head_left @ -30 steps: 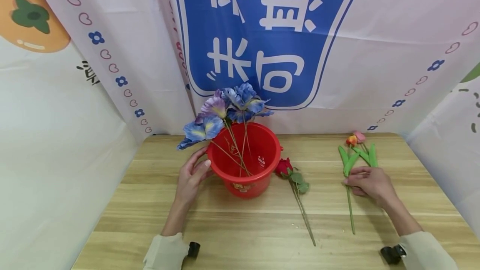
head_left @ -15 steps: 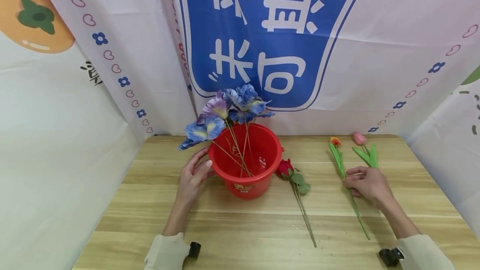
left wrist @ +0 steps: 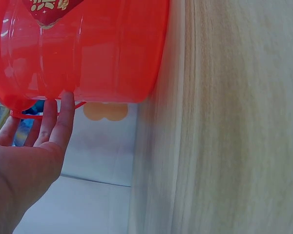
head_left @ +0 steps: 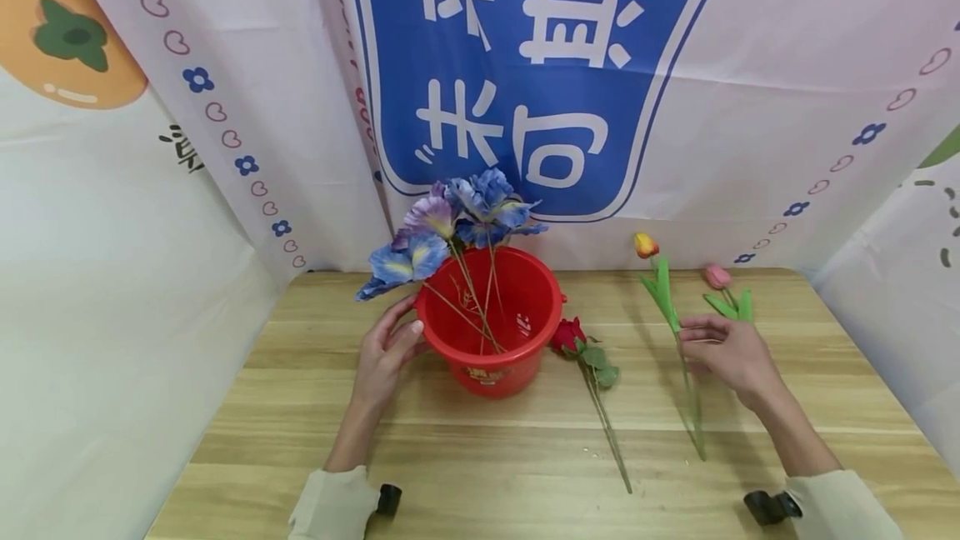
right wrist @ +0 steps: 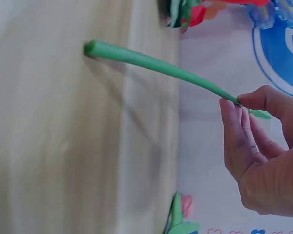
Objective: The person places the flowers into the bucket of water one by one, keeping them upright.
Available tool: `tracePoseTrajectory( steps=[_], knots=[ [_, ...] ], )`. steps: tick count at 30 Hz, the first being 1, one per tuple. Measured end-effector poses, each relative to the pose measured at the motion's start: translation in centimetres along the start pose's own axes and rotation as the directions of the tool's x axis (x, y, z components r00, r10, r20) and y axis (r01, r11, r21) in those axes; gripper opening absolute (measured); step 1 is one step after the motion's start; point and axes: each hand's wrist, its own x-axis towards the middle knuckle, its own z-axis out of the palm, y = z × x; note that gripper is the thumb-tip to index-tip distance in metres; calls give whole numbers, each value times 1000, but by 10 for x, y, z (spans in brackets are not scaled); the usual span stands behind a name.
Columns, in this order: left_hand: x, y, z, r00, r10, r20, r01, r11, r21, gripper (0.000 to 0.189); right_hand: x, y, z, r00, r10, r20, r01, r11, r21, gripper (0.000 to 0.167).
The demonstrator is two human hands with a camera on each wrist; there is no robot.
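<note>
My right hand (head_left: 729,354) pinches a yellow-orange tulip (head_left: 662,292) by its stem between thumb and fingertips. The bloom is raised off the table; in the right wrist view the tulip's green stem (right wrist: 166,70) slants above the wood. My left hand (head_left: 384,361) touches the left side of a red bucket (head_left: 491,377), just below the rim. Its extended fingers (left wrist: 66,114) rest against the bucket wall in the left wrist view. Several blue and purple irises (head_left: 408,258) lean inside the bucket, blooms over the far left rim.
A red rose (head_left: 570,335) lies right of the bucket, its stem toward me. Beyond my right hand, a pink tulip (head_left: 717,277) lies on the wooden table (head_left: 300,407), partly hidden. A printed cloth (head_left: 750,132) hangs behind the table.
My right hand has lifted the yellow-orange tulip from beside the pink one and shifted it left, its bloom rising. My left hand stays at the bucket.
</note>
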Motion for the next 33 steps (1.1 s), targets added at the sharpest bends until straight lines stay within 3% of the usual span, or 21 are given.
tracePoseTrajectory(
  steps=[19,27,33],
  knots=[
    [-1,1,1,1000,-1,-4,1,1000,20,50,-5,-41,11,992,-117,-44,123,980,154,50],
    [0,1,0,1000,12,2,-12,1000,19,51,-12,-62,16,978,-192,-88,206,954,216,38],
    [-1,2,1,1000,3,-1,-3,1000,21,51,-13,-84,24,967,-226,-120,254,915,314,32]
  ],
)
